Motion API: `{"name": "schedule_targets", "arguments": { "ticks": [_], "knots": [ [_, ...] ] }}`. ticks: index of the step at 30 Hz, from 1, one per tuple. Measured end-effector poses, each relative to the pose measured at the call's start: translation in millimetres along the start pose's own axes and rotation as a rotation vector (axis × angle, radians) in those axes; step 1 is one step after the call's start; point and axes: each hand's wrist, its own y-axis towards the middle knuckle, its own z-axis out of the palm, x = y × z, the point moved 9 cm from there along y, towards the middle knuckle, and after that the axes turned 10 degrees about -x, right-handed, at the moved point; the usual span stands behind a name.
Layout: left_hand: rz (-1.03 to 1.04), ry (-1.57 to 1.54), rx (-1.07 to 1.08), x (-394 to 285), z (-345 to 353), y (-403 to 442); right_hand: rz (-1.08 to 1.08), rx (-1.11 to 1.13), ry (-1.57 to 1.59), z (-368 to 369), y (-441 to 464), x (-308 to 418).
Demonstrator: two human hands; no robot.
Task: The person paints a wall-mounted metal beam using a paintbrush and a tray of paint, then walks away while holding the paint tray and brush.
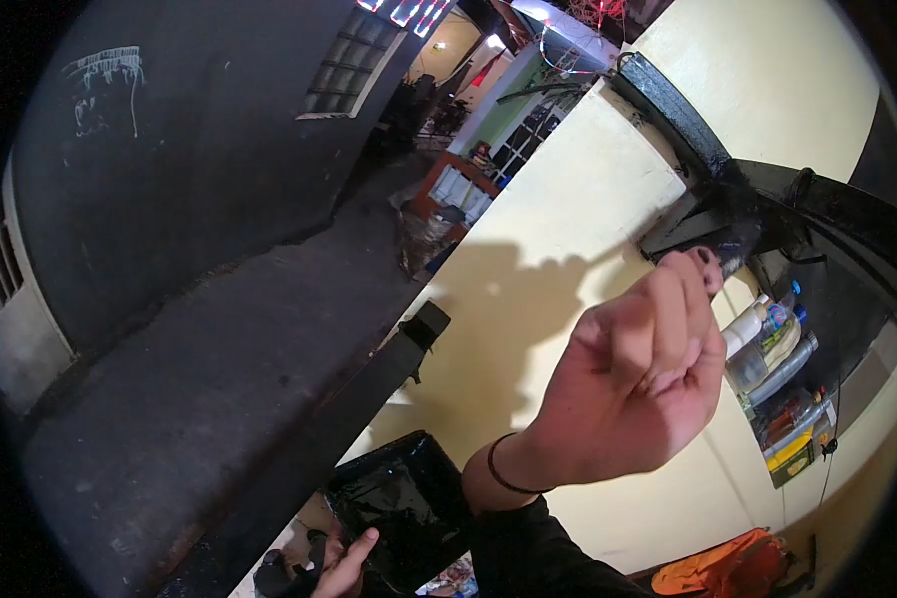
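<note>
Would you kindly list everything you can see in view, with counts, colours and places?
Tray: 1, black, bottom centre
Brush, blurred: 1, dark, upper right
Frame: 1, black, upper right
Beam: 1, black, centre
Bottles: several, mixed, right
Cloth: 1, orange, lower right
Window: 1, grey, top
Lights: several, pink-white, top
Dark wall: 1, grey, left
Pale wall: 1, cream, centre
Ground: 1, grey, left
Bracelet: 1, dark, lower centre
Left hand: 1, bare, thumb on tray
Right hand: 1, bare, holding brush
</note>
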Motion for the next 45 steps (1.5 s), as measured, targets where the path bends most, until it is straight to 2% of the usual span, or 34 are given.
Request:
{"name": "schedule_targets", "arguments": {
  "ticks": [3, 7, 9, 11, 17, 21, 25, 27, 31, 34, 37, 40, 42, 43, 45],
  "knots": [
    [-0.08, 0.009, -0.006, 17.9, -7.7, 5.7, 0.007, 0.008, -0.062, -4.3, -11.4, -8.3],
    [-0.06, -0.069, -0.005, 28.1, -9.5, 8.4, 0.04, -0.073, -0.135, -14.2, -1.9, -19.2],
    [-0.077, -0.122, 0.018, 38.7, -9.3, 11.2, -0.025, -0.028, -0.043, -5.8, 10.4, -3.9],
    [-0.089, -0.104, 0.007, 41.4, -11.6, 11.2, 0.018, -0.049, 0.01, -4.6, 8.5, 3.8],
    [-0.026, -0.102, -0.06, 32.2, -13.9, 8.4, -0.007, 0.02, -0.202, -5.0, -22.6, -7.4],
    [-0.087, -0.133, -0.013, 28.7, -8.0, 5.6, 0.039, -0.125, -0.117, -12.8, -5.2, -8.6],
    [-0.053, -0.111, 0.031, 22.0, -2.6, 4.1, 0.035, -0.049, -0.061, -0.5, -5.2, 8.4],
    [-0.098, -0.132, -0.009, 31.9, -6.6, 6.4, 0.039, -0.049, -0.088, -1.6, -13.4, 9.4],
    [-0.005, -0.074, -0.025, 24.4, -10.7, 7.4, -0.038, -0.12, -0.224, -16.6, -26.6, 10.6],
    [0.076, -0.05, 0.045, 15.4, -4.6, 5.1, -0.274, -0.15, -0.612, -24.2, -32.6, 38.8],
    [0.031, -0.071, 0.03, 25.9, -1.0, 2.7, -0.351, -0.232, -0.767, -24.5, -36.1, 55.6],
    [-0.021, 0.018, 0.001, 20.2, 2.4, -0.1, -0.363, -0.2, -0.844, -18.6, -38.8, 62.4],
    [-0.248, 0.098, 0.007, 34.0, 3.5, -4.0, -0.382, -0.221, -0.87, -17.5, -40.8, 71.9],
    [-0.252, 0.095, 0.004, 40.4, 2.0, -5.0, -0.398, -0.24, -0.895, -17.6, -42.4, 75.7],
    [-0.082, -0.102, -0.004, 43.7, 0.4, 1.0, -0.38, -0.223, -0.921, -17.2, -47.6, 73.2]
  ]
}}
